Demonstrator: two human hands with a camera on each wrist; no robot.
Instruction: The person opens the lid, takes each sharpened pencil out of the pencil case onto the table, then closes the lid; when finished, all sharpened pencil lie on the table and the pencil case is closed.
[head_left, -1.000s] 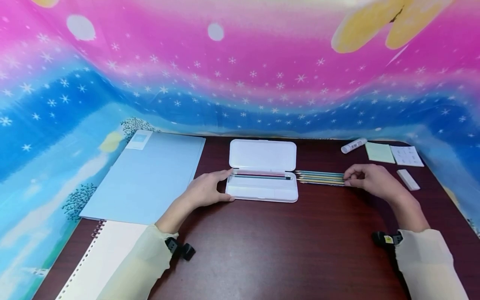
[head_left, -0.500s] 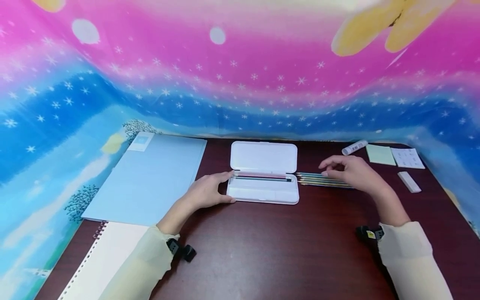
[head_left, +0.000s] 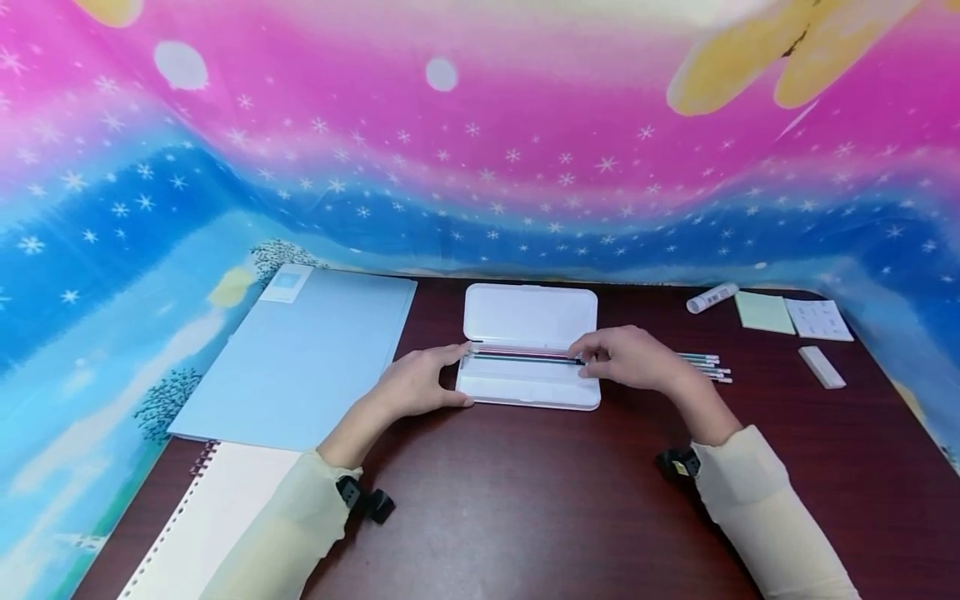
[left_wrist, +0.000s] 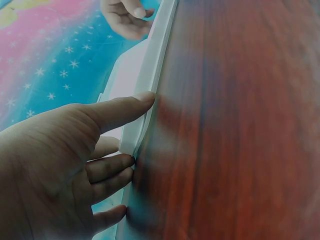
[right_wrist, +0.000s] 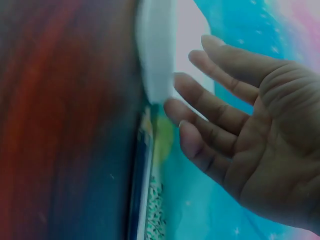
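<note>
On our dark table, the open case lies centre. Our left hand rests relaxed fingers on its left end. Our right hand hovers at its right end, fingers loosely spread, empty. Pencils lie just right; folder left.

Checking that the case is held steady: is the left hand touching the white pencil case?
Touching. The left wrist view shows the left hand with thumb and fingertips pressed against the end of the white pencil case.
</note>
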